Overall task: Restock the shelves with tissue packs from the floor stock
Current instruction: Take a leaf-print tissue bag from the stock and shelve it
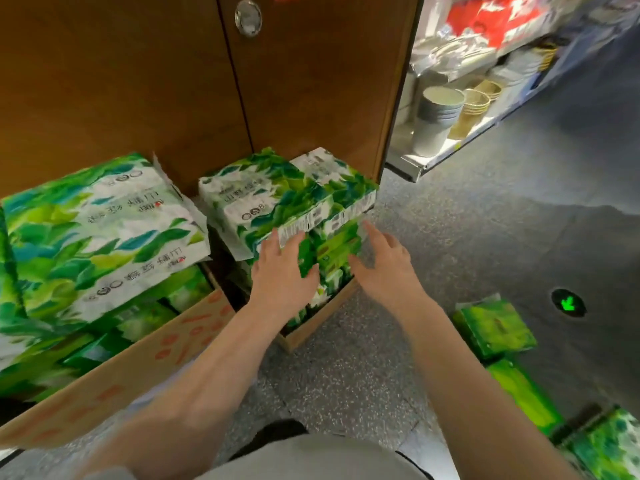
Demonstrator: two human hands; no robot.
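- Here both hands reach into a small cardboard box (pixel 317 323) that stands on the floor (pixel 433 237) against a brown cabinet (pixel 138 81).
- The left hand (pixel 282 271) lies flat on the small green tissue packs (pixel 332 251) inside this box, its fingers straight and a little spread; it presses or touches them, but it does not yet grip any.
- The right hand (pixel 384 265) is open too, fingers relaxed, just beside the right edge of the same packs; I cannot tell whether it touches them.
- A large multi-pack (pixel 284 192) with a leaf print rests tilted on top of the box, just above the fingers of both hands.
- To the left, a bigger carton (pixel 114 372) holds more stock, with another large leaf-print pack (pixel 100 237) lying on it.
- Three loose green packs (pixel 495 330) lie on the floor at the right, near the right forearm.
- The step in hand seems to be the picking from floor stock; nothing is lifted yet.
- The next move probably calls for closing both hands around a few small packs from two sides and drawing them out from under the tilted multi-pack, which may slide if it is disturbed.
- A shelf (pixel 450 147) with paper cups (pixel 438 119) is visible far right, well apart from the hands.
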